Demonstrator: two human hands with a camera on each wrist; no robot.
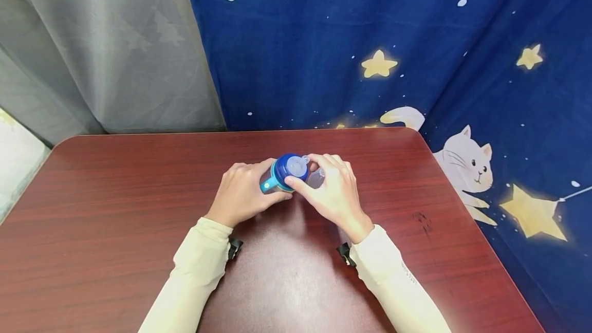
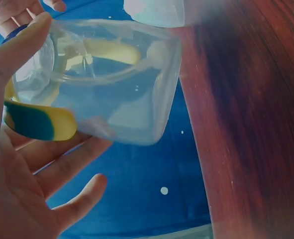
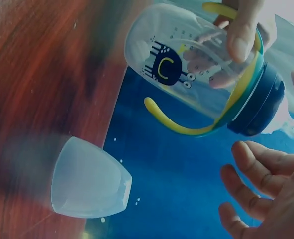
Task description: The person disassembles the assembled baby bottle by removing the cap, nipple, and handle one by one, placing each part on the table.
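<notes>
Bottle (image 1: pixel 283 173) in hand, lifted off the dark red surface (image 1: pixel 115 204) near the middle of the head view: a clear baby bottle with yellow-and-teal handles, a printed dark figure on its side and a dark blue collar (image 1: pixel 289 167) carrying a soft spout. The left hand (image 1: pixel 241 192) grasps the clear body from the 9 o'clock side, fingers wrapped round it; the left wrist view shows the thumb lying over the bottle's wall and the other fingers spread loosely below. The right hand (image 1: pixel 332 191) comes in from the 3 o'clock side with its thumb and fingertips at the rim of the blue collar. The right wrist view shows its fingers (image 3: pixel 246 172) relaxed and spread just below the collar, so it reads as touching the collar, not clamping it.

A translucent cap (image 3: pixel 89 179) stands on the surface, apart from the bottle, at about 3 o'clock from it and partly hidden behind the right hand in the head view.

As a judgement of progress: the cover is already off and set down, while the blue collar and spout sit on the bottle's neck. Whether the collar is tight or partly unscrewed cannot be told. The bottle looks empty, though glare on the plastic leaves that uncertain.
</notes>
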